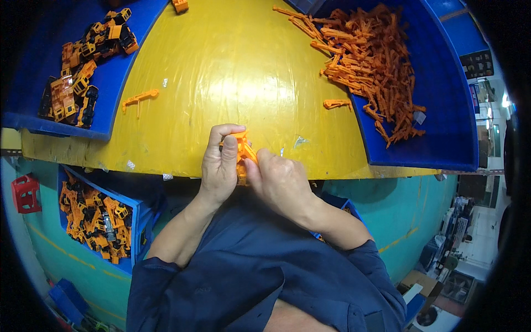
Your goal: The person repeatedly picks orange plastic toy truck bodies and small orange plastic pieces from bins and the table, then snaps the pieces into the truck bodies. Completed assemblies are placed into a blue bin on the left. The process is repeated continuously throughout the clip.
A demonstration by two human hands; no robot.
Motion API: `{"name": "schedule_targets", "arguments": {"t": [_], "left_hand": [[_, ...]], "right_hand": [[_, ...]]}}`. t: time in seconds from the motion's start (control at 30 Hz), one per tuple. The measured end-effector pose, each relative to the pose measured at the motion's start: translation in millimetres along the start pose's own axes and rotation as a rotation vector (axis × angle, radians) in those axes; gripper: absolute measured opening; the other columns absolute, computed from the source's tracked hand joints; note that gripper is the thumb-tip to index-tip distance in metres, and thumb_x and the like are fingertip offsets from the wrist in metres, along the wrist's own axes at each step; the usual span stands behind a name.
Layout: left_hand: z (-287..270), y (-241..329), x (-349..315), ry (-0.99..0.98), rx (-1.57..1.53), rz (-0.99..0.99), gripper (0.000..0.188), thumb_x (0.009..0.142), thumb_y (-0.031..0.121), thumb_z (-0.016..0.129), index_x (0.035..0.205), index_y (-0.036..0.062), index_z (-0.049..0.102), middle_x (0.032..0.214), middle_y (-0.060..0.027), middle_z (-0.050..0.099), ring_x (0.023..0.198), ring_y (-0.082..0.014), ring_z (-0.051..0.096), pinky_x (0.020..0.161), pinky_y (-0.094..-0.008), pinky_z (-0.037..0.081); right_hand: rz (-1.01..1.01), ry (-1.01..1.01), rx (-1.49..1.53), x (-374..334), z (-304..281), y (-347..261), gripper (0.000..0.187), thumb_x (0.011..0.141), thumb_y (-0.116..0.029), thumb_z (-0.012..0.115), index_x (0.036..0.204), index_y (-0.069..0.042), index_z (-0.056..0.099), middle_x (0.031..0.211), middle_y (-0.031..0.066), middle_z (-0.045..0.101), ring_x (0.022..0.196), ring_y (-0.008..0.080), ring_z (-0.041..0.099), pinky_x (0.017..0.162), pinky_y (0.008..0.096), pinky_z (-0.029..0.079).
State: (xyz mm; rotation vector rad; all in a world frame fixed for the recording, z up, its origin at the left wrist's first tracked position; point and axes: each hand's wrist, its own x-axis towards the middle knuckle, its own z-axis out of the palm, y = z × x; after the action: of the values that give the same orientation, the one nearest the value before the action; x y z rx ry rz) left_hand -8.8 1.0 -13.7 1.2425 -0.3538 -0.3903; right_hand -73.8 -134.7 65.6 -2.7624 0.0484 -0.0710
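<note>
Close to the table's near edge, both my hands meet on a small orange plastic toy vehicle part (pixel 241 145). My left hand (pixel 217 172) is closed around it, with the thumb and index finger on its upper end. From the other side, my right hand (pixel 283 182) pinches a slanting orange piece at its lower right. Whether that piece is separate or joined, I cannot tell; the fingers hide much of it. A loose orange toy crane arm (pixel 141 97) lies on the table to the left, and another arm (pixel 337 103) lies by the right bin.
A blue bin (pixel 451 105) at right holds a heap of orange arms. Orange-and-black toy trucks fill part of the blue tray (pixel 33 55) at left. Below the yellow table (pixel 221 66) stands a blue crate (pixel 142 218) of toy vehicles, near a red plastic stool (pixel 26 193).
</note>
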Motion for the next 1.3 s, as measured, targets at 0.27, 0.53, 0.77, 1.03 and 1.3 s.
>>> {"name": "schedule_targets", "arguments": {"t": [0.27, 0.53, 0.77, 1.03, 1.3], "left_hand": [[-21, 15, 0, 0.069, 0.002, -0.182, 0.037, 0.113, 0.020, 0.053, 0.144, 0.0019, 0.049, 0.122, -0.0088, 0.060, 0.103, -0.0147, 0.060, 0.094, -0.0301, 0.052], [-177, 101, -83, 0.280, 0.925, -0.344, 0.036, 0.102, 0.006, 0.066, 0.136, 0.0003, 0.059, 0.122, -0.0135, 0.065, 0.109, -0.0202, 0.065, 0.099, -0.0337, 0.052], [-290, 123, -157, 0.784, 1.880, -0.254, 0.053, 0.107, 0.027, 0.066, 0.149, -0.0019, 0.053, 0.136, -0.0272, 0.067, 0.125, -0.0392, 0.066, 0.107, -0.0464, 0.052], [-72, 74, -50, 0.171, 0.846, 0.027, 0.024, 0.095, 0.004, 0.076, 0.118, -0.0003, 0.076, 0.104, -0.0095, 0.076, 0.089, -0.0162, 0.071, 0.083, -0.0288, 0.058], [-5, 49, 0, 0.114, 0.023, -0.197, 0.011, 0.099, 0.012, 0.078, 0.099, 0.0013, 0.076, 0.093, -0.0009, 0.074, 0.086, -0.0065, 0.065, 0.080, -0.0235, 0.054]], "right_hand": [[0.038, 0.130, 0.322, -3, 7, 59, 0.025, 0.102, -0.030, 0.066, 0.099, -0.006, 0.070, 0.089, 0.0216, 0.072, 0.081, 0.0425, 0.071, 0.071, 0.0509, 0.057], [0.327, 0.359, -0.218, 20, -46, 210, 0.020, 0.097, -0.007, 0.070, 0.116, -0.007, 0.076, 0.116, 0.0139, 0.068, 0.099, 0.0347, 0.070, 0.082, 0.0425, 0.057], [0.126, 0.260, -0.194, 39, -49, 223, 0.019, 0.093, -0.013, 0.074, 0.110, -0.002, 0.073, 0.112, 0.0163, 0.069, 0.108, 0.0383, 0.063, 0.093, 0.0459, 0.054], [0.211, -0.179, 1.178, 24, -4, 85, 0.027, 0.102, -0.015, 0.072, 0.123, 0.000, 0.066, 0.101, 0.0027, 0.067, 0.090, 0.0125, 0.067, 0.077, 0.0302, 0.059], [0.253, -0.251, 1.232, 4, 5, 26, 0.024, 0.102, -0.010, 0.070, 0.120, 0.006, 0.066, 0.100, 0.0078, 0.072, 0.088, 0.0103, 0.067, 0.075, 0.0281, 0.060]]}}
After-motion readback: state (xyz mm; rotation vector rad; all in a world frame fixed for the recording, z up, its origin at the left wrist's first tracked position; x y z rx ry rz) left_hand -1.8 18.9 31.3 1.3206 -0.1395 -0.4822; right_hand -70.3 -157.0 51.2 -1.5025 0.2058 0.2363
